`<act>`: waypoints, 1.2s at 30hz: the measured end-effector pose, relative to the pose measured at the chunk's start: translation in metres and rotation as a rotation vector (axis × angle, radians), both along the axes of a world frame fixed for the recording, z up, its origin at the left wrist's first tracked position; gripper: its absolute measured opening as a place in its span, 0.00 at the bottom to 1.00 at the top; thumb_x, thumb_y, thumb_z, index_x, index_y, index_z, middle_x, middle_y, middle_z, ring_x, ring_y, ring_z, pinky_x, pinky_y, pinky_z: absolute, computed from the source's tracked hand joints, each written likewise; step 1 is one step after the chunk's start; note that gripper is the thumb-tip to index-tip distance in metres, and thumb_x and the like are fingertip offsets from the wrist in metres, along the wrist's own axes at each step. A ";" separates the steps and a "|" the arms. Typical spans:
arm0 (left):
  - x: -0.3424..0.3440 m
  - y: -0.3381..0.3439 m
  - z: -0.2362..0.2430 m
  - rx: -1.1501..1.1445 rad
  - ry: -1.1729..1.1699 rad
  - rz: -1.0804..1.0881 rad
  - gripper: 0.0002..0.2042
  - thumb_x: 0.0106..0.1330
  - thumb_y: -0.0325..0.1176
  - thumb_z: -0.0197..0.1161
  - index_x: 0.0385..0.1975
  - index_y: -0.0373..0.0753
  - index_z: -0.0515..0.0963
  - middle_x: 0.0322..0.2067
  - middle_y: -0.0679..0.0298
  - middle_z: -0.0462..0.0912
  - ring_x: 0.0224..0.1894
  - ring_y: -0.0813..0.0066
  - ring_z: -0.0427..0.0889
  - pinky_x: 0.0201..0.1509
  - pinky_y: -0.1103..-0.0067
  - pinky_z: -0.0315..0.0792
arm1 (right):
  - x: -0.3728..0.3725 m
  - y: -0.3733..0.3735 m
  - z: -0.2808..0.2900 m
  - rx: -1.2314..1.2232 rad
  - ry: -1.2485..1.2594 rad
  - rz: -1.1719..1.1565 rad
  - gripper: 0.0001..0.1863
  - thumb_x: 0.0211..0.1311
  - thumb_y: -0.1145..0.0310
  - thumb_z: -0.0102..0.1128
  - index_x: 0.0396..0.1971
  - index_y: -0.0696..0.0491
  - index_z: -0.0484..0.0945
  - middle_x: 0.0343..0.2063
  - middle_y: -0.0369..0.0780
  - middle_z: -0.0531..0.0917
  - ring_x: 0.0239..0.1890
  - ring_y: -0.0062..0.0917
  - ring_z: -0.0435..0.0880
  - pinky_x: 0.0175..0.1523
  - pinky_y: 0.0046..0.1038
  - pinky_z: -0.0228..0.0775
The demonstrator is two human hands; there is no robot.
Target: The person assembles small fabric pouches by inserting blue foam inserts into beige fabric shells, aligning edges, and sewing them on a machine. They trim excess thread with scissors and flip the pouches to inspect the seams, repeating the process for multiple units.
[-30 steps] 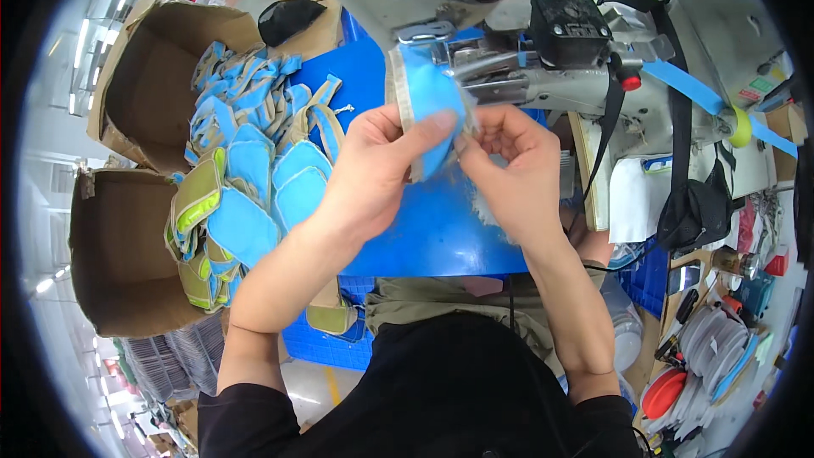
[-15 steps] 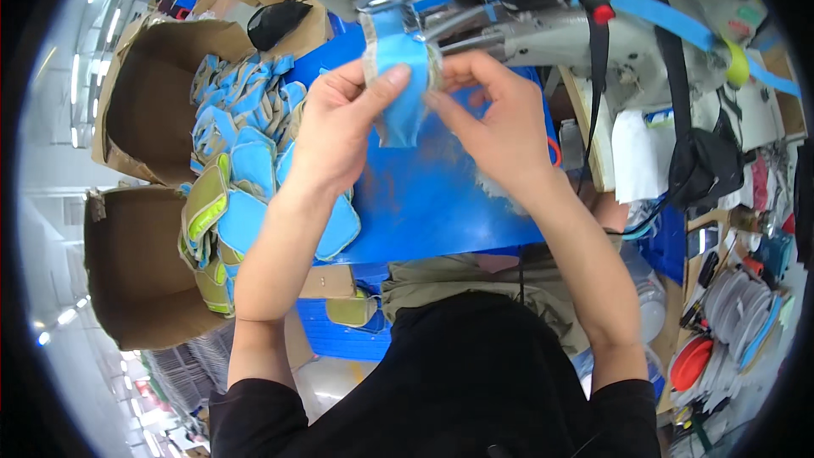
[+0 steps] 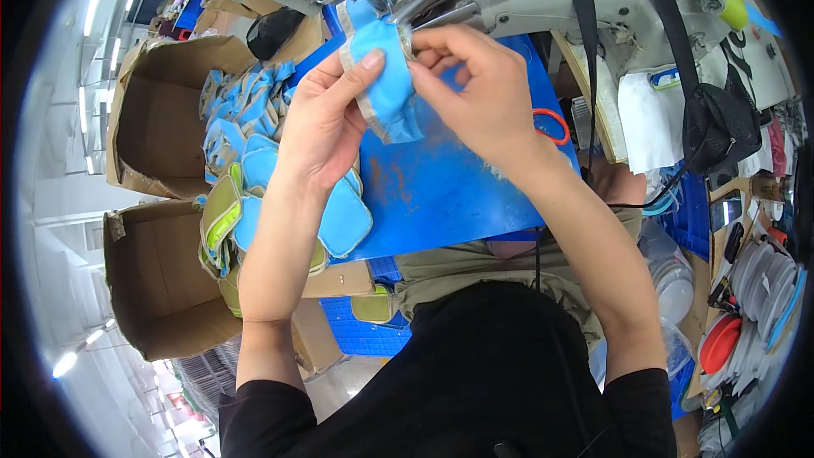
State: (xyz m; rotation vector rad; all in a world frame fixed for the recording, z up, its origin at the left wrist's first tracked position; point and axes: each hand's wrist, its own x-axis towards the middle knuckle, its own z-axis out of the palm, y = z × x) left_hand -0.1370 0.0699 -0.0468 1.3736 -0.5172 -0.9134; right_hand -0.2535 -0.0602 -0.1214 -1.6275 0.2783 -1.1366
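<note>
A light blue fabric piece (image 3: 386, 80) with beige-grey edging hangs at the metal fittings of the grey sewing machine (image 3: 534, 4). My left hand (image 3: 326, 119) grips its left edge, thumb pressed on the blue face. My right hand (image 3: 475, 93) pinches the right edge near the top, its other fingers curled. Both hands are over the blue tabletop (image 3: 432, 203). Left of them lie a heap of blue and beige straps (image 3: 242, 102) and stacked blue and olive-green pads (image 3: 339, 220).
Two open cardboard boxes (image 3: 157, 110) stand at the left. Orange-handled scissors (image 3: 555, 123) lie at the table's right edge. A black mesh pouch (image 3: 721, 119) hangs from the machine at right, and spools and discs (image 3: 746, 288) crowd the lower right.
Both hands have moved up and left in the picture with the fabric, whose face is turned and creased differently. Scissors at the right edge show more. The whole view has shifted somewhat.
</note>
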 end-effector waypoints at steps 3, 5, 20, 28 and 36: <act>0.006 0.001 -0.002 -0.030 0.047 -0.008 0.11 0.72 0.33 0.67 0.49 0.36 0.82 0.44 0.65 0.88 0.46 0.78 0.87 0.53 0.77 0.81 | 0.003 -0.001 0.006 -0.005 0.096 -0.072 0.07 0.58 0.66 0.71 0.32 0.53 0.85 0.21 0.37 0.84 0.23 0.25 0.84 0.29 0.31 0.70; 0.009 0.001 -0.006 -0.049 0.115 -0.003 0.11 0.72 0.33 0.66 0.50 0.36 0.82 0.45 0.64 0.88 0.46 0.77 0.87 0.54 0.76 0.81 | 0.004 0.009 0.011 0.153 0.142 -0.052 0.08 0.60 0.65 0.70 0.31 0.53 0.85 0.17 0.37 0.82 0.19 0.24 0.81 0.26 0.31 0.68; 0.012 0.005 -0.002 -0.025 0.016 -0.086 0.13 0.72 0.35 0.66 0.52 0.36 0.82 0.46 0.63 0.87 0.49 0.76 0.84 0.58 0.75 0.77 | -0.007 -0.005 -0.005 -0.120 0.039 0.043 0.11 0.60 0.71 0.68 0.43 0.52 0.84 0.37 0.38 0.87 0.36 0.29 0.88 0.37 0.29 0.76; 0.012 0.004 -0.005 0.005 0.079 -0.053 0.13 0.70 0.32 0.69 0.51 0.35 0.83 0.44 0.63 0.88 0.43 0.78 0.86 0.50 0.79 0.80 | -0.003 0.002 -0.009 -0.160 0.051 0.011 0.13 0.56 0.72 0.70 0.43 0.51 0.84 0.37 0.38 0.87 0.39 0.29 0.89 0.41 0.29 0.79; 0.002 -0.004 -0.009 -0.031 -0.127 0.001 0.13 0.65 0.28 0.73 0.49 0.35 0.84 0.41 0.63 0.89 0.41 0.80 0.86 0.48 0.79 0.80 | 0.004 0.005 -0.019 -0.040 -0.058 0.064 0.10 0.56 0.80 0.66 0.39 0.54 0.84 0.34 0.41 0.85 0.35 0.33 0.87 0.39 0.28 0.79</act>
